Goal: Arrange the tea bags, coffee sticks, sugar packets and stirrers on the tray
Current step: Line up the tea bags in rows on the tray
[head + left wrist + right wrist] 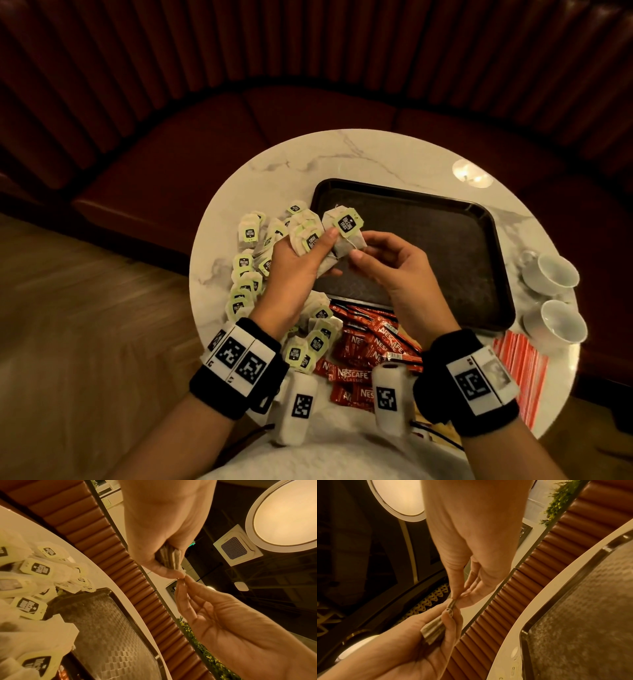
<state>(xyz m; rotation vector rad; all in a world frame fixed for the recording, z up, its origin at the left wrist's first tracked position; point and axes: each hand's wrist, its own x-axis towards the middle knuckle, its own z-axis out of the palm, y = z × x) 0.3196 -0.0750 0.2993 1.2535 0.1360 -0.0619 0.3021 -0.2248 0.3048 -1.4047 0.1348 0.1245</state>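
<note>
Above the tray's (404,192) left edge, a tea bag (344,233) tagged "McCoy teas" is pinched by both the left hand (298,263) and right hand (394,267). "NESCAFE CLASSIC" sticks (370,346) are piled before the tray.

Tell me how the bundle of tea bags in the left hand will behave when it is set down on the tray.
The tea bags look soft and light, so they will probably flop. Gripped as a loose stack by the left hand, they may fan apart. Their tags could snag on neighbours.
</note>
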